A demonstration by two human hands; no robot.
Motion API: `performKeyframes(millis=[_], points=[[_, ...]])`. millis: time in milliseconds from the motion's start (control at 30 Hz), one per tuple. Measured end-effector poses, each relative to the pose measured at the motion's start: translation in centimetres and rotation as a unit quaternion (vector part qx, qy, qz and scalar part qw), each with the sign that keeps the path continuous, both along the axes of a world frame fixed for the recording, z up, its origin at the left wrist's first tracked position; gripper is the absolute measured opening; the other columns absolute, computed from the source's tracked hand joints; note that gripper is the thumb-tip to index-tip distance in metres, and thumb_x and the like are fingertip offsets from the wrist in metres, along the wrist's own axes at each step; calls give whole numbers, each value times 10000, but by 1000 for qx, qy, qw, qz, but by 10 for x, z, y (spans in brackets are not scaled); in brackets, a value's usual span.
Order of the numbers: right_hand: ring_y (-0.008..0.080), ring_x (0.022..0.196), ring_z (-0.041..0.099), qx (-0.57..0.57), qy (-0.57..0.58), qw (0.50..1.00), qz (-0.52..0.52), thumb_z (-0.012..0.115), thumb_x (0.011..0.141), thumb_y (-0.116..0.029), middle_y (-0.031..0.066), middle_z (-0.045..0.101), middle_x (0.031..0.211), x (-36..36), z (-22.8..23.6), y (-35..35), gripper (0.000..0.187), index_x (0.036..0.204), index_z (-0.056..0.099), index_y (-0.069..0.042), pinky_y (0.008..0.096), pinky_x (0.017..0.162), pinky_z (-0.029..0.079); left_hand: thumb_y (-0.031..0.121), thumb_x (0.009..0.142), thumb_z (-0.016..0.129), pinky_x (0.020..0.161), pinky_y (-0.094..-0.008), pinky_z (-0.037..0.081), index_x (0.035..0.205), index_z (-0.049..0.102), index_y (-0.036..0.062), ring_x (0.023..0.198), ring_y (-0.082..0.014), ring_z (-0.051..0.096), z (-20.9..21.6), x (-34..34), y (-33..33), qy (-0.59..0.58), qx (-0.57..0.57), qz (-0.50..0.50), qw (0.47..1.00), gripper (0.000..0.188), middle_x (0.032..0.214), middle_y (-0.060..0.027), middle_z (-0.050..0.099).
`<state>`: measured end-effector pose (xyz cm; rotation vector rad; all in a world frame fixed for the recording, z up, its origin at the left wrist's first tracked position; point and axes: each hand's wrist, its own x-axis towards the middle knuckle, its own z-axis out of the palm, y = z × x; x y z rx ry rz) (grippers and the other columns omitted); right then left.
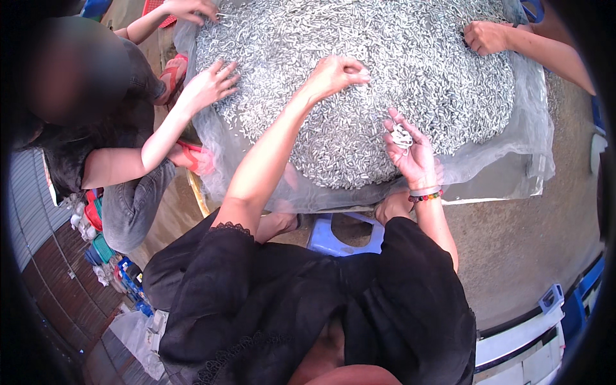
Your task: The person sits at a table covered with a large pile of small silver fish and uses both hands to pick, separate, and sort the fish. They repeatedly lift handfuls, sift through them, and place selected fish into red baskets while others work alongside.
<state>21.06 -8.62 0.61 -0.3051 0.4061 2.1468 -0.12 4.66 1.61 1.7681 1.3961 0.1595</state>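
A wide, thick layer of small, slender, silvery-white pieces (340, 144), which look like little fish, spreads in front of me on a translucent sheet (475, 167). My left hand (337, 76) hangs over the middle of the layer, thumb and fingertips pinched together; what they hold, if anything, is too small to name. Near the right front edge, my right hand (414, 151) is turned palm up with its fingers curled around a small clump of white pieces (402, 136). A pale band and a beaded bracelet (425, 195) circle that wrist.
Beside the layer at left sits another person, whose hands (208, 88) reach over it. Another person's hand (486, 38) touches the far right side. A blue plastic stool (324, 234) stands below me. Red sandals (196, 157) are at the left edge.
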Motion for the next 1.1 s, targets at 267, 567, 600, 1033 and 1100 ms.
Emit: performKeyframes(millis=[267,567,600,1033,1100], points=[[313,860,573,-28,-41,999,-2,418,938,-314,193,576,1006,0,-2,-9,379,1089,529,15,390,744,486,259,714,737,709,-304,468,978,672,106,737,-139,617,6,-12,4,1,-20,33,999,312,744,-57,661],[345,979,549,-22,-68,997,-2,410,941,-297,200,548,1084,-4,-2,-3,407,1180,479,25,444,891,461,188,829,623,605,-235,501,1008,658,57,655,-87,596,20,-13,15,-104,-114,1,988,224,788,-53,660],[353,994,543,-33,-79,996,2,412,942,-294,203,548,1092,-7,3,-2,411,1196,466,25,453,906,449,182,839,609,603,-233,501,1016,655,54,657,-89,599,32,-7,14,-117,-127,6,985,224,793,-59,662],[312,896,603,-51,-47,997,-24,461,921,-217,184,582,1056,8,-10,-1,301,1121,520,0,357,691,560,170,750,669,897,-350,438,1156,566,77,1006,-267,575,-36,17,44,33,278,5,960,429,1139,-175,567],[305,890,607,-78,-92,992,-29,481,915,-221,189,582,1062,5,-9,-1,297,1124,526,-15,334,683,557,141,748,665,953,-321,405,1235,504,85,1133,-274,494,-39,20,49,77,216,-50,972,517,1290,-184,449]])
